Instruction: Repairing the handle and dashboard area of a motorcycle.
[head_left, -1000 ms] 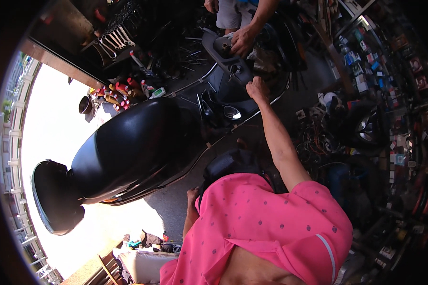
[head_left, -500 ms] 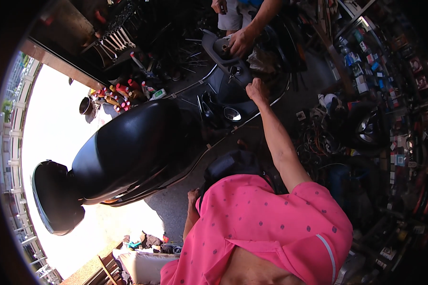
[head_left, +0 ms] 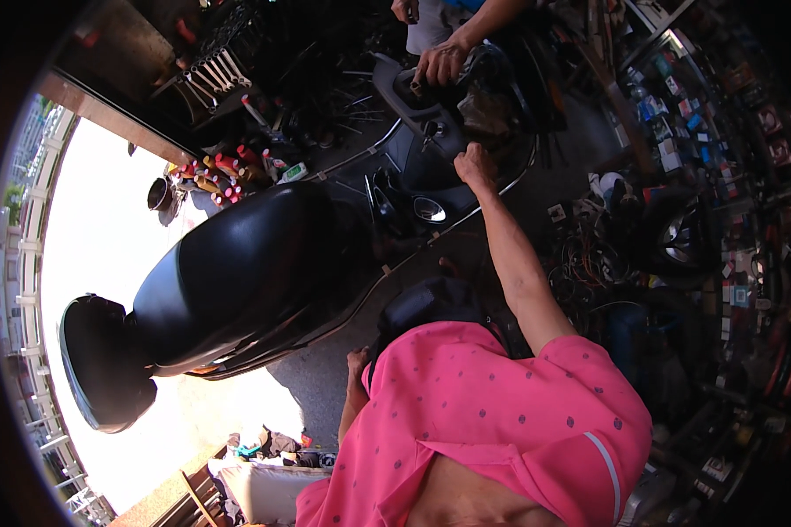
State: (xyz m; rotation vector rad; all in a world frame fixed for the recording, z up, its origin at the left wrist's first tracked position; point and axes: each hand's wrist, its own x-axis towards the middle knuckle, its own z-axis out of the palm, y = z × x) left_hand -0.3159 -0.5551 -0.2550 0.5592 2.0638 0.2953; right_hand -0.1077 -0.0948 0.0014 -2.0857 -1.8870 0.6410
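Observation:
My right hand (head_left: 475, 164) is closed in a fist at the near side of the scooter's dark front end (head_left: 431, 149). What it grips, if anything, is hidden. Low beside my pink shirt, my left hand (head_left: 357, 361) has its fingers curled, partly covered by the shirt and dark cloth. Across the scooter, a co-worker's hand (head_left: 442, 63) rests at the top of the grey-black front panel (head_left: 402, 88). A crumpled, translucent piece (head_left: 486, 112) sits among the opened front parts. The long black seat (head_left: 237, 263) runs toward the lower left, ending near a dark rear box (head_left: 107, 362).
Wrenches (head_left: 215, 72) hang in a row at upper left. Below them stand several red-capped bottles (head_left: 228, 174). Shelves with small boxes (head_left: 677, 123) line the right side, near tangled cables (head_left: 589, 255). A pale bin (head_left: 268, 494) stands at lower left.
The co-worker's hand has shifted slightly up and left on the front panel, its fingers now lying over the top edge. My two hands stay nearly where they were.

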